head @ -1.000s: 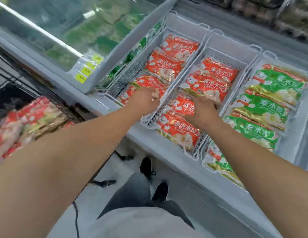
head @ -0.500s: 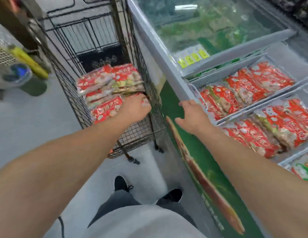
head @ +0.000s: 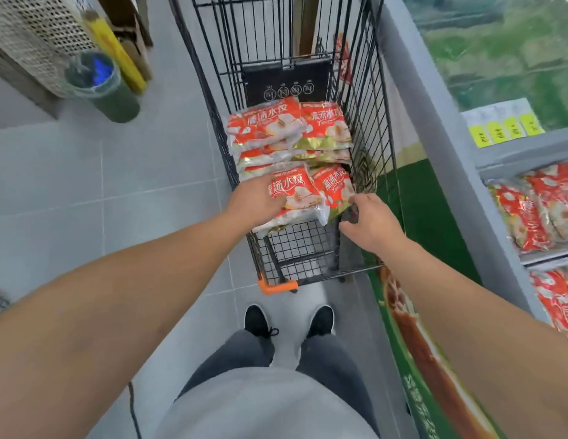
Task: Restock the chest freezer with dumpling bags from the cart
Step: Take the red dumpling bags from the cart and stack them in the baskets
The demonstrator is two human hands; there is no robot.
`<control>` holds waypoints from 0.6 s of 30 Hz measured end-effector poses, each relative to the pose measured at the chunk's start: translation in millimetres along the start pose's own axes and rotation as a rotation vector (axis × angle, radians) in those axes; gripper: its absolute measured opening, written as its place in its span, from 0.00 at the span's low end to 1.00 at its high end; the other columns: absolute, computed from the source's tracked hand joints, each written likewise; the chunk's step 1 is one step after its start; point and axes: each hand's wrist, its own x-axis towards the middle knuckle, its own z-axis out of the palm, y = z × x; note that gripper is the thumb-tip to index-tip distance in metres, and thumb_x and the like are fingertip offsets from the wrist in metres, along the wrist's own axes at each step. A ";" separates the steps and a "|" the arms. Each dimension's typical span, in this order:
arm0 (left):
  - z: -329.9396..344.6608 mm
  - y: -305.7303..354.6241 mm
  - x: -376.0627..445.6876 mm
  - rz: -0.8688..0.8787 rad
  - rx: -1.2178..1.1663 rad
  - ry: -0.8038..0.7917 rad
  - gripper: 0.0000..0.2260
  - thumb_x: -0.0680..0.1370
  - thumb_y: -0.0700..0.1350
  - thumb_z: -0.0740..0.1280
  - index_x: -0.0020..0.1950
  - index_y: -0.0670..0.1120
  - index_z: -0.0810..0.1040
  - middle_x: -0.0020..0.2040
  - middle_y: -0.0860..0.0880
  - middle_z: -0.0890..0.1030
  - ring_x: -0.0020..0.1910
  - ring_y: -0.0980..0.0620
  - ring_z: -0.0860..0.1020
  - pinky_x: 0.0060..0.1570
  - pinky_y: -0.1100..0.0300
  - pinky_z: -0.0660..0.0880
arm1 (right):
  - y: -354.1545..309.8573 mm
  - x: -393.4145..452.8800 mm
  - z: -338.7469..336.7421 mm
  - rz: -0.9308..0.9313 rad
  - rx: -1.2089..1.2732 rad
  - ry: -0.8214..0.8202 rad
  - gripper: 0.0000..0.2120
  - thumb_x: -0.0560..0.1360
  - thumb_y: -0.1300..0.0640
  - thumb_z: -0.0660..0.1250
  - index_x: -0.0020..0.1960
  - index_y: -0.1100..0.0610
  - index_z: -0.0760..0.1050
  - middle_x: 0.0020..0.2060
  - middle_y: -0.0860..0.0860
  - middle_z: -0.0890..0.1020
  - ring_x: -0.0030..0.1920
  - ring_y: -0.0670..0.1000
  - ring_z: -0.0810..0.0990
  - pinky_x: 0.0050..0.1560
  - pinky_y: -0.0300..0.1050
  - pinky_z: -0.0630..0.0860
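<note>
Dumpling bags (head: 289, 137) lie stacked inside the cart (head: 362, 128), which we keep parked just beside the chest freezer (head: 441, 153) so each transfer is short. Our left hand (head: 255, 201) rests flat on the nearest bag (head: 292, 191), fingers straight, steadying it for pickup. Our right hand (head: 370, 223) hovers at the cart's near end, fingers loosely curled, holding nothing we can see.

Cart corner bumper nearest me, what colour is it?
Orange, on the cart's corner bumper, clear in the head view.
</note>
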 end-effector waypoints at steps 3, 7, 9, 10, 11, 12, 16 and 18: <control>6.5 -10.6 13.4 -0.025 -0.022 -0.033 0.22 0.80 0.51 0.66 0.71 0.44 0.72 0.63 0.43 0.80 0.61 0.41 0.78 0.56 0.55 0.73 | -1.2 22.2 10.0 0.017 0.012 -0.050 0.27 0.76 0.52 0.68 0.72 0.59 0.68 0.67 0.58 0.72 0.63 0.60 0.74 0.62 0.52 0.74; 26.5 -19.2 38.9 -0.126 -0.061 -0.078 0.25 0.80 0.53 0.64 0.74 0.43 0.68 0.66 0.42 0.78 0.64 0.41 0.76 0.59 0.54 0.72 | 7.0 61.8 24.7 0.036 0.015 -0.133 0.29 0.76 0.52 0.69 0.74 0.60 0.66 0.69 0.58 0.71 0.65 0.60 0.73 0.63 0.51 0.72; 35.3 -18.8 49.2 -0.174 -0.109 -0.104 0.26 0.80 0.52 0.64 0.75 0.44 0.67 0.66 0.42 0.78 0.63 0.42 0.76 0.57 0.57 0.71 | 12.1 78.6 29.9 0.027 0.019 -0.178 0.29 0.76 0.53 0.68 0.74 0.59 0.66 0.70 0.58 0.70 0.67 0.59 0.72 0.64 0.49 0.70; 40.8 -18.6 58.4 -0.207 -0.133 -0.112 0.26 0.80 0.52 0.64 0.76 0.44 0.66 0.67 0.43 0.77 0.64 0.43 0.76 0.56 0.58 0.71 | 14.9 92.2 32.7 0.019 0.019 -0.209 0.29 0.76 0.52 0.69 0.74 0.58 0.66 0.70 0.58 0.70 0.68 0.58 0.71 0.64 0.48 0.70; 45.9 -17.6 66.7 -0.240 -0.152 -0.118 0.27 0.80 0.52 0.64 0.77 0.45 0.65 0.68 0.43 0.76 0.64 0.43 0.76 0.57 0.58 0.71 | 18.4 104.4 36.1 0.013 0.021 -0.233 0.29 0.76 0.52 0.69 0.74 0.58 0.67 0.71 0.58 0.70 0.68 0.58 0.71 0.64 0.47 0.70; 51.9 -18.0 73.7 -0.271 -0.166 -0.118 0.28 0.80 0.52 0.64 0.78 0.45 0.64 0.69 0.42 0.75 0.63 0.43 0.76 0.59 0.57 0.72 | 21.7 115.1 39.8 0.007 0.023 -0.263 0.28 0.76 0.52 0.69 0.73 0.57 0.68 0.70 0.58 0.71 0.67 0.58 0.72 0.63 0.47 0.70; 72.0 -23.7 106.9 -0.375 -0.207 -0.109 0.28 0.80 0.53 0.64 0.78 0.45 0.64 0.70 0.42 0.74 0.64 0.43 0.75 0.62 0.54 0.73 | 30.6 162.4 56.8 0.000 0.038 -0.331 0.27 0.76 0.53 0.68 0.72 0.59 0.69 0.67 0.58 0.74 0.66 0.58 0.73 0.63 0.48 0.70; 79.4 -27.9 118.5 -0.418 -0.210 -0.110 0.29 0.81 0.54 0.64 0.79 0.45 0.62 0.74 0.43 0.71 0.68 0.44 0.73 0.64 0.55 0.70 | 30.7 179.4 63.5 -0.013 0.064 -0.324 0.25 0.77 0.52 0.68 0.71 0.59 0.69 0.66 0.57 0.75 0.65 0.58 0.74 0.60 0.47 0.70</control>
